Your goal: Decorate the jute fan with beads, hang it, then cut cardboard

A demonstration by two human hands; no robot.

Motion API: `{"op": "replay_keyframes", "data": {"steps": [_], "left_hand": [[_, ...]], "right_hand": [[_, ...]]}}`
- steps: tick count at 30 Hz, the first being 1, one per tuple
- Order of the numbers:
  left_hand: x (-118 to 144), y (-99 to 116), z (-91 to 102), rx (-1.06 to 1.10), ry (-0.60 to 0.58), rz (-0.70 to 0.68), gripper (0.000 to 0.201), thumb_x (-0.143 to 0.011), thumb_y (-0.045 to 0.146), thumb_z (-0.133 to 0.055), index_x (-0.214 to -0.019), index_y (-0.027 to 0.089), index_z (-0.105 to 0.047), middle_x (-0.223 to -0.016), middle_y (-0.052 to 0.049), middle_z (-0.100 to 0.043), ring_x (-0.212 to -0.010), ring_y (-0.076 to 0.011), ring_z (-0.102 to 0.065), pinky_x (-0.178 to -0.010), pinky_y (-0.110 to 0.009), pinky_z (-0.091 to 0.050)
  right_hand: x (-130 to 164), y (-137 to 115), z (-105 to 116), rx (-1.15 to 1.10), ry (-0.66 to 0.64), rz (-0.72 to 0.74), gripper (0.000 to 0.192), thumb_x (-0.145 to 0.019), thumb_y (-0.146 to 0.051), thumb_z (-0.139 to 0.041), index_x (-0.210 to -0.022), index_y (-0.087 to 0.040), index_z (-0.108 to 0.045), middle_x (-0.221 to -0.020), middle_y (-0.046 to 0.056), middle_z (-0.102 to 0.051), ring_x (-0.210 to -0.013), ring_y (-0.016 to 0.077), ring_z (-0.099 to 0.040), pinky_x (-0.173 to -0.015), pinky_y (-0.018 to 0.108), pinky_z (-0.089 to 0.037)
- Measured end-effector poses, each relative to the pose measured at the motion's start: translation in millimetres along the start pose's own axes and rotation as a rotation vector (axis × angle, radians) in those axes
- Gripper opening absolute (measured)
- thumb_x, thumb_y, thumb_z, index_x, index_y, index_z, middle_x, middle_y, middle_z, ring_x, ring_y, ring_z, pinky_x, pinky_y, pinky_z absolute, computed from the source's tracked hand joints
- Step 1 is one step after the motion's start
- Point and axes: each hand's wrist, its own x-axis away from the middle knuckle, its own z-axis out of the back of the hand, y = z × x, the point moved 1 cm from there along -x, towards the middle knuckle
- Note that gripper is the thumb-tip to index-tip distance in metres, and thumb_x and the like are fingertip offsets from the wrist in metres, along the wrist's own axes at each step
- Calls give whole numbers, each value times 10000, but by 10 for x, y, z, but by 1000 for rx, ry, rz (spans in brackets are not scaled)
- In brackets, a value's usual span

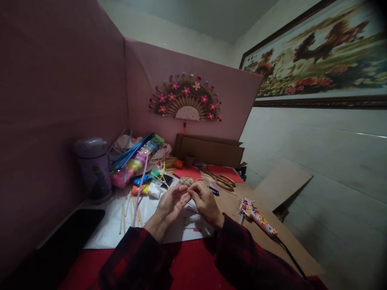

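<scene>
My left hand point(171, 206) is held palm up over the white paper point(111, 225), with its fingers stretched toward the right hand. My right hand point(207, 204) has its thumb and forefinger pinched together against the left fingertips. Whatever sits in that pinch is too small to make out. Just beyond the fingers lies a ball of beige twine point(185, 181), partly hidden by them. To the right of the right hand rest a dark blue-handled tool point(214, 191) and gold-handled scissors point(224, 182).
Bags of coloured clay point(141, 190), blue pipe cleaners point(133, 152) and wooden sticks point(137, 211) lie left. A purple tumbler point(95, 177) and black phone-like slab point(72, 225) flank them. A flowered glue gun point(256, 217) with cord lies right. Cardboard point(208, 150) and a decorated fan point(186, 100) stand behind.
</scene>
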Motion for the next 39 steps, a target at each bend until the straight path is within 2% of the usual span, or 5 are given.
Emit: {"op": "replay_keyframes", "data": {"steps": [7,17,25,31,39], "left_hand": [[-47,-15,68,-186,73,-16,20,-675,90,-584,-674,84,-603,-516,-11,-553,-367,-51,-444,-315,-132,-222],[-70,-4,96,-245,136,-14,72,-722,90,-537,-718,68,-605,-526,-28,-561,-366,-62,-450,-308,-139,-233],[-43,10,26,-183,183,-170,383,-532,-183,-388,-705,96,-588,-628,-16,-607,-564,-67,-594,-551,-133,-473],[-55,54,23,-166,205,-242,229,-755,-91,-436,-703,98,-554,-610,-52,-620,-547,-101,-631,-581,-188,-534],[-135,-13,155,-253,198,-223,230,-765,293,-672,-706,94,-572,-353,113,-313,-235,-14,-230,-261,-129,-121]], "right_hand": [[11,-78,59,-389,-116,-161,117,-835,-308,-568,-796,-198,-579,-762,18,-640,-703,150,-591,-662,269,-456],[394,-570,295,-383,-1152,7,178,-794,-313,-639,-765,-147,-698,-673,4,-655,-609,101,-572,-581,173,-430],[114,-189,462,80,-837,-79,164,-819,-229,-600,-707,-166,-702,-552,-13,-657,-495,91,-547,-526,180,-384],[124,14,355,307,-863,-178,104,-670,-274,-737,-689,-177,-707,-559,-10,-645,-541,111,-556,-497,190,-335],[238,53,301,161,-968,-261,105,-719,-228,-626,-734,-143,-685,-590,-12,-629,-536,89,-525,-478,174,-333]]}}
